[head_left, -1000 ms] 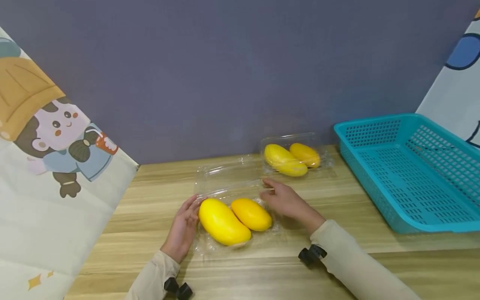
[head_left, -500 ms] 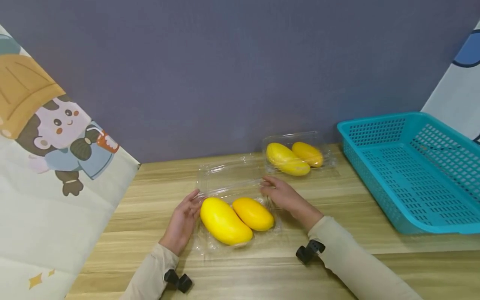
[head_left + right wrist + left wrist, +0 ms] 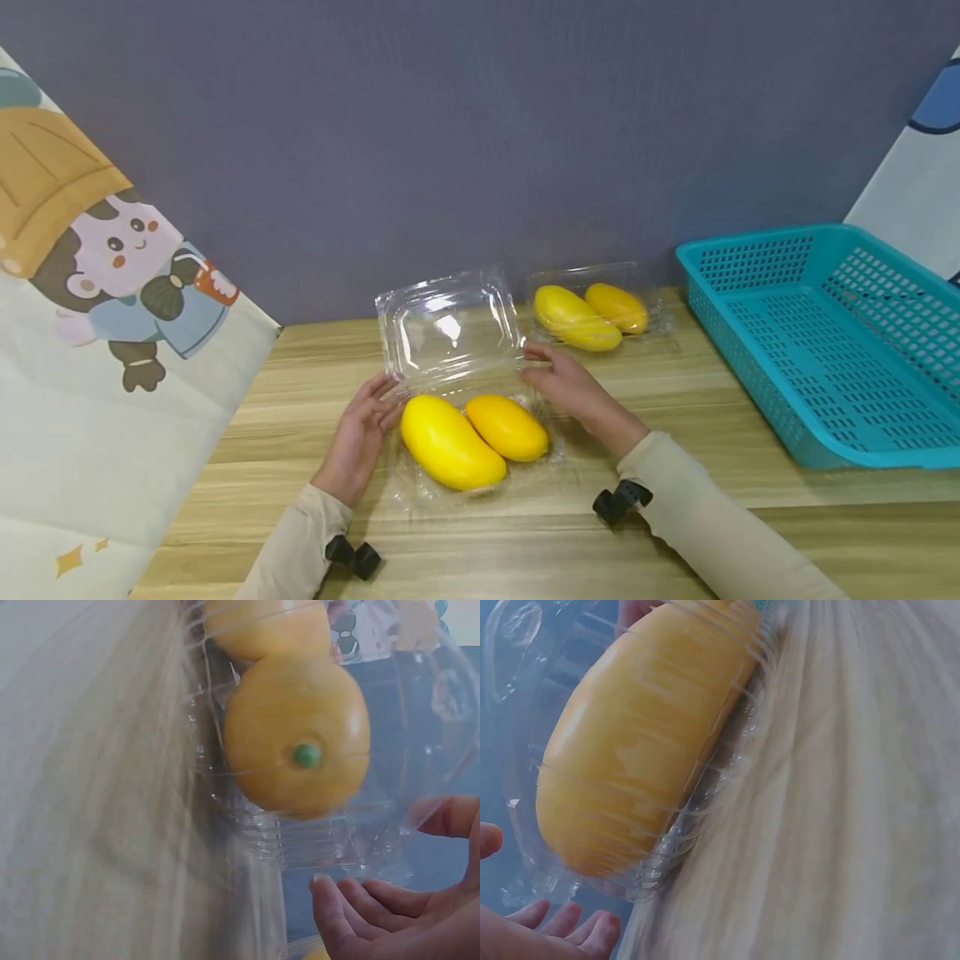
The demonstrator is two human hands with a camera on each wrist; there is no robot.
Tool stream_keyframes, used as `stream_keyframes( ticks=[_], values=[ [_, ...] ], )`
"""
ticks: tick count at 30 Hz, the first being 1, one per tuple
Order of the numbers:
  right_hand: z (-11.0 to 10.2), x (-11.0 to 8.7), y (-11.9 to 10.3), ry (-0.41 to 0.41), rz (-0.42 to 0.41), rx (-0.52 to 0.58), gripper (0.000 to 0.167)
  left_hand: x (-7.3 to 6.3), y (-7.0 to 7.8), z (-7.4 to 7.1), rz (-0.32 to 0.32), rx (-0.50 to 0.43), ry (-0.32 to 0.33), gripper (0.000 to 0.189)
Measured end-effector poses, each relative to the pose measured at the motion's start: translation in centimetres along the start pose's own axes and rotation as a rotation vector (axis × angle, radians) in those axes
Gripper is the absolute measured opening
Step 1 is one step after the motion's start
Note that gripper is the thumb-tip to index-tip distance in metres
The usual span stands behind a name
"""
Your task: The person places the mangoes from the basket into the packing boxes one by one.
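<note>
A clear plastic clamshell box [image 3: 411, 492] lies on the table with its lid [image 3: 450, 329] tilted up at the back. Inside the base sit a large yellow mango [image 3: 450, 446] and a smaller orange-yellow mango [image 3: 506, 427]. My left hand [image 3: 362, 437] is at the box's left side, fingertips near the lid's hinge corner, thumb apart from the fingers in the left wrist view. On the right, my right hand [image 3: 573, 392] has its fingertips right at the lid's lower right edge. In the right wrist view its thumb [image 3: 446, 816] overlaps the clear plastic, with the fingers spread below.
Behind and to the right, a second clear box [image 3: 652, 321] holds two mangoes [image 3: 576, 318]. A turquoise perforated basket [image 3: 750, 400] stands at the right. A dark grey-blue wall [image 3: 450, 150] closes off the back, and a printed sheet [image 3: 90, 433] slants along the left.
The box's lid has risen from lying low behind the base to a tilted-up position. My left hand has shifted slightly up and left; the right fingertips have moved slightly up. The mangoes stay put.
</note>
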State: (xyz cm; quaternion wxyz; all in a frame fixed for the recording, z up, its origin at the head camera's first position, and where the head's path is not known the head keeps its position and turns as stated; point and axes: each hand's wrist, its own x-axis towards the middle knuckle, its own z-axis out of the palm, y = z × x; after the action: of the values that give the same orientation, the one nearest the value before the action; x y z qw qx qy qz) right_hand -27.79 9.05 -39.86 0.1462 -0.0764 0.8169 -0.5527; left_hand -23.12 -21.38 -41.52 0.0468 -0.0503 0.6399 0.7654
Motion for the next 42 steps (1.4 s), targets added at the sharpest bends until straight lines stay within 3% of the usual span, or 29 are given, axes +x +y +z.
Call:
stream_keyframes(
  ticks=[14, 21, 24, 28, 37, 42],
  values=[
    [-0.7, -1.3, -2.2, 0.1, -0.123, 0.05, 0.058, -1.2, 2.3, -0.2, 0.261, 0.095, -0.064, 0.05],
    [-1.6, -2.8, -3.7, 0.106, -0.145, -0.048, 0.055, -2.1, 3.8, 0.0, 0.275, 0.225, 0.033, 0.046],
    [-2.0, -3.3, -4.2, 0.1, -0.117, -0.132, 0.058, -2.4, 4.0, 0.0, 0.269, 0.269, 0.026, 0.052],
    [-2.2, -3.7, -4.5, 0.1, -0.095, -0.173, 0.063, -2.8, 4.2, 0.1, 0.238, 0.256, 0.001, 0.059],
    [-1.8, -3.5, -3.9, 0.129, -0.116, -0.025, 0.05, -2.5, 3.3, 0.1, 0.251, 0.185, -0.031, 0.058],
    [-1.5, -2.7, -3.1, 0.114, -0.145, 0.074, 0.047, -2.0, 2.4, 0.0, 0.294, 0.118, -0.038, 0.044]
  ],
)
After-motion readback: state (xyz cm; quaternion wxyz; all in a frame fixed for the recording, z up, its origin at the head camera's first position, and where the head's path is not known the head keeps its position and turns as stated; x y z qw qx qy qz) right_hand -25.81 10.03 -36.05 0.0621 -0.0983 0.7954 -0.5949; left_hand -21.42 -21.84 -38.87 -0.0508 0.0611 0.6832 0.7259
